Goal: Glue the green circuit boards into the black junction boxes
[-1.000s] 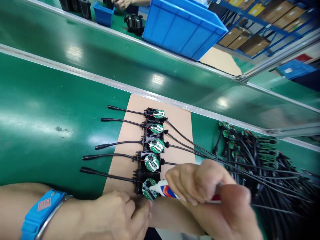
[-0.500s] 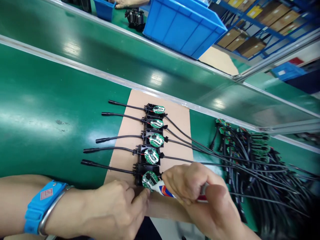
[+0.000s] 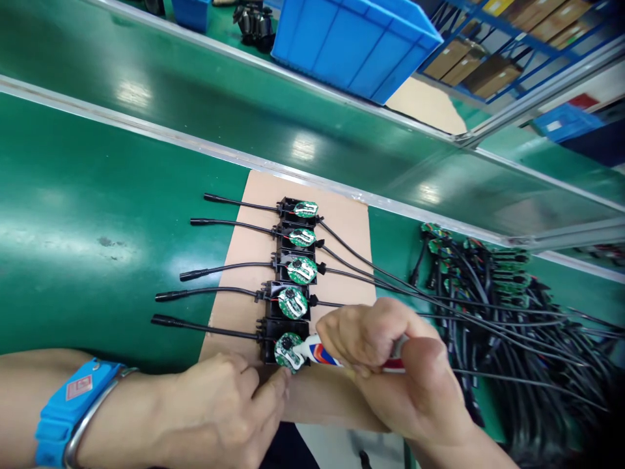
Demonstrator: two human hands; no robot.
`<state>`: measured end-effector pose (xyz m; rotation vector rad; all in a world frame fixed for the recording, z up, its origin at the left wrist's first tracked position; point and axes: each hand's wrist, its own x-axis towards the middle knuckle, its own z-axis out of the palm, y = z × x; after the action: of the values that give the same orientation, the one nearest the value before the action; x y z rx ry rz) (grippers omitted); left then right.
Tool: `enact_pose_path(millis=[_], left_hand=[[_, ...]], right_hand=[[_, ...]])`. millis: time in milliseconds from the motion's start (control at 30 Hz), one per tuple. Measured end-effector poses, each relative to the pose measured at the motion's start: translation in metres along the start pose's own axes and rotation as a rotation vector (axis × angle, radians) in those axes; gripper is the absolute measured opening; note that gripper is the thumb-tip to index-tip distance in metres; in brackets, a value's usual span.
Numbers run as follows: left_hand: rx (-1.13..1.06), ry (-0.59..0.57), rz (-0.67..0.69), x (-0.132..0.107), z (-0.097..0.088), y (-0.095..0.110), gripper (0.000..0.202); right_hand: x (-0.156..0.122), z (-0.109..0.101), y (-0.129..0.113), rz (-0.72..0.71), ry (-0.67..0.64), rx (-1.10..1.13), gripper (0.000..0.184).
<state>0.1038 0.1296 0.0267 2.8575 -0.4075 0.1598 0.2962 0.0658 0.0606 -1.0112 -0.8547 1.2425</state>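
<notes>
Nozzle (image 3: 300, 352) of our tube (image 3: 325, 354) has moved from the nearest round PCB's (image 3: 284, 345) lower R to its R side since the prev frame. Our R hand (image 3: 390, 348) is R of the PCB, fingers curled tight round the tube. Our L hand (image 3: 215, 410) is just L & nearer us, fingers bunched, 1 fingertip at the PCB's rim; can't tell if pinching. PCB lies over a blk housing (image 3: 268, 348) twd the cardboard's (image 3: 336, 397) near edge; 4 similar units (image 3: 293, 303) line up twd its far edge. Cable pile (image 3: 493, 326): R of cardboard, nr bench's (image 3: 97, 260) far edge.
</notes>
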Motion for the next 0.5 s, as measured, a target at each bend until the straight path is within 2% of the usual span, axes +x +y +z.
enact_pose_path(millis=[200,400,500], left_hand=[[-0.024,0.018,-0.009,0.0,0.003,0.001,0.042],[-0.043,0.011,-0.022,-0.002,0.012,0.005,0.043],[-0.099,0.012,-0.035,-0.001,0.007,0.002,0.043]], right_hand=[[-0.007,-0.001,0.003,-0.096,-0.018,-0.109,0.035],[-0.012,0.001,-0.001,-0.224,-0.204,-0.295,0.039],[-0.018,-0.005,-0.014,-0.236,-0.241,-0.337,0.043]])
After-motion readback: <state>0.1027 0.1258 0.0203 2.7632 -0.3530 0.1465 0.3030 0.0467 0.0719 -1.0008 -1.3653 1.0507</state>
